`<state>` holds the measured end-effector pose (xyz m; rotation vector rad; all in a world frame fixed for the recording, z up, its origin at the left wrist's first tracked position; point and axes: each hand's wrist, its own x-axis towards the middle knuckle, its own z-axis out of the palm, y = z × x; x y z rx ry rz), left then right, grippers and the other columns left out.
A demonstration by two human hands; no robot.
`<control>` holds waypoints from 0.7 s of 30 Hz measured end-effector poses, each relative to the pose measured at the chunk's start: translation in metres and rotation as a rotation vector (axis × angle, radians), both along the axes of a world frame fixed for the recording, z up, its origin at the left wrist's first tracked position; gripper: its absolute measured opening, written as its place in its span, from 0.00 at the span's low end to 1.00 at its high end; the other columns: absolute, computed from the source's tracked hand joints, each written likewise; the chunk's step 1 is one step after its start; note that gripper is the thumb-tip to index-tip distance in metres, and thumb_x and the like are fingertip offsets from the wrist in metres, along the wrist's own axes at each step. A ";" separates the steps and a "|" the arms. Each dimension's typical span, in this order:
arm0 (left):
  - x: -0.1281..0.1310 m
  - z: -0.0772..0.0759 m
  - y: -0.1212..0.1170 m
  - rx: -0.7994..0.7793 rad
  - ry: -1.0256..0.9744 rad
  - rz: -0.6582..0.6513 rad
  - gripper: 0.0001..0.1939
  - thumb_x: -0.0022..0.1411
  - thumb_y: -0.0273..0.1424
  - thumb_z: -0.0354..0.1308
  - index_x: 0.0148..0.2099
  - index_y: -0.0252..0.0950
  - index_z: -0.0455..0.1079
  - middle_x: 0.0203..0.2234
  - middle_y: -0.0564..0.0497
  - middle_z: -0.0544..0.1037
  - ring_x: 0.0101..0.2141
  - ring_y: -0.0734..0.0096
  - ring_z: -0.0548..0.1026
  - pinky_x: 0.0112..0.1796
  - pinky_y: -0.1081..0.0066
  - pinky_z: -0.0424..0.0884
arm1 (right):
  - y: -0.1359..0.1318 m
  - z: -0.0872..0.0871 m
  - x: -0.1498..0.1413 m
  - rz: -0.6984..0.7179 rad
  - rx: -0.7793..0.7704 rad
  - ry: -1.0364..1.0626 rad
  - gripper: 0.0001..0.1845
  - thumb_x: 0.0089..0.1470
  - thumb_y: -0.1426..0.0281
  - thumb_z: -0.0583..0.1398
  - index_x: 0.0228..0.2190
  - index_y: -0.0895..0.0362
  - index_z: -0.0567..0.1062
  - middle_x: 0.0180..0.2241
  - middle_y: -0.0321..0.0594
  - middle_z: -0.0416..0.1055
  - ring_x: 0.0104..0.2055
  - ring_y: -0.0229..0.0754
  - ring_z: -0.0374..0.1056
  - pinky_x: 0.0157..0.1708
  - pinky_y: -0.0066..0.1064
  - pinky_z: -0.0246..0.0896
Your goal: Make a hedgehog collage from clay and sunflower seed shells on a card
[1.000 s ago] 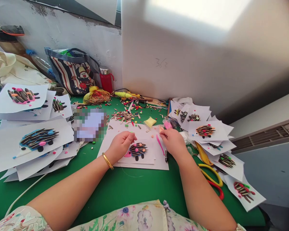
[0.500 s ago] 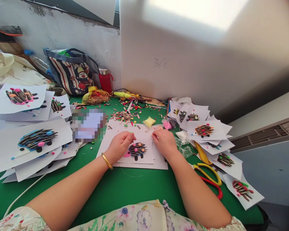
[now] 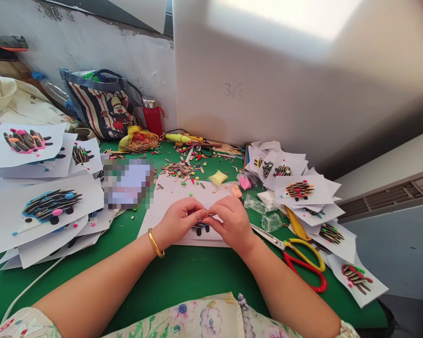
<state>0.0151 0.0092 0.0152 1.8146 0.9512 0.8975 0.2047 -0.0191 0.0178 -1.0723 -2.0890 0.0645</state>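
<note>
My left hand [image 3: 183,217] and my right hand [image 3: 231,221] meet fingertip to fingertip, both closed in a pinch. Whatever they hold between them is too small and covered to make out. Beneath them lies a paper card with a hedgehog picture [image 3: 200,230] of dark striped seeds; my fingers hide most of it, leaving its dark feet in sight. The card rests on white paper sheets [image 3: 151,213]. A lump of peach-orange clay [image 3: 237,190] sits just beyond my right hand, and a small green ball [image 3: 191,194] is on the paper past my left.
Finished-looking hedgehog cards are stacked at left [image 3: 7,192] and right [image 3: 324,185]. Scissors [image 3: 303,258] lie right of my right forearm. Loose seeds [image 3: 179,170], a yellow clay packet [image 3: 218,178], pink clay [image 3: 245,181] and clear wrappers [image 3: 272,222] are farther back. A blurred-out object [image 3: 129,183] lies left.
My right hand has moved left and toward me, away from the orange clay, to meet my left hand over the hedgehog. My left hand has shifted slightly nearer. The clay and scissor blades are now uncovered.
</note>
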 end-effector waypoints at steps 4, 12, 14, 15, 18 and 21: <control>0.002 0.002 -0.002 -0.041 -0.017 -0.014 0.14 0.63 0.40 0.57 0.31 0.36 0.73 0.27 0.51 0.76 0.30 0.70 0.73 0.32 0.72 0.68 | -0.002 0.001 -0.001 0.029 -0.022 0.027 0.10 0.62 0.62 0.59 0.40 0.53 0.77 0.32 0.40 0.76 0.36 0.44 0.67 0.37 0.37 0.58; 0.001 0.009 -0.003 -0.199 -0.123 -0.101 0.17 0.61 0.45 0.58 0.33 0.35 0.75 0.28 0.49 0.77 0.30 0.68 0.73 0.33 0.71 0.70 | -0.005 0.006 -0.001 0.017 -0.012 0.094 0.09 0.62 0.63 0.59 0.33 0.52 0.77 0.27 0.38 0.74 0.33 0.42 0.66 0.37 0.37 0.59; 0.001 0.010 -0.002 -0.276 -0.142 -0.124 0.17 0.59 0.45 0.61 0.33 0.35 0.75 0.27 0.49 0.77 0.29 0.69 0.73 0.32 0.71 0.70 | -0.006 0.005 -0.001 0.020 -0.016 0.102 0.09 0.62 0.62 0.59 0.33 0.52 0.77 0.28 0.38 0.74 0.33 0.42 0.66 0.38 0.37 0.59; 0.001 0.011 -0.002 -0.310 -0.148 -0.134 0.17 0.58 0.46 0.61 0.33 0.35 0.75 0.26 0.50 0.77 0.28 0.70 0.72 0.31 0.71 0.70 | -0.006 0.005 -0.001 0.020 -0.018 0.106 0.10 0.61 0.61 0.60 0.33 0.52 0.77 0.28 0.38 0.74 0.33 0.42 0.66 0.38 0.37 0.59; 0.000 0.011 -0.002 -0.376 -0.156 -0.133 0.18 0.57 0.46 0.62 0.32 0.34 0.74 0.25 0.51 0.76 0.26 0.72 0.71 0.29 0.72 0.69 | -0.006 0.005 -0.001 0.018 -0.019 0.125 0.10 0.60 0.59 0.62 0.34 0.52 0.76 0.28 0.38 0.74 0.33 0.43 0.67 0.38 0.37 0.59; 0.000 0.010 -0.002 -0.384 -0.163 -0.085 0.18 0.58 0.47 0.61 0.31 0.35 0.73 0.25 0.52 0.75 0.26 0.73 0.70 0.27 0.73 0.68 | -0.006 0.004 -0.002 -0.002 0.002 0.141 0.08 0.59 0.61 0.62 0.36 0.52 0.76 0.29 0.38 0.74 0.34 0.43 0.67 0.38 0.37 0.60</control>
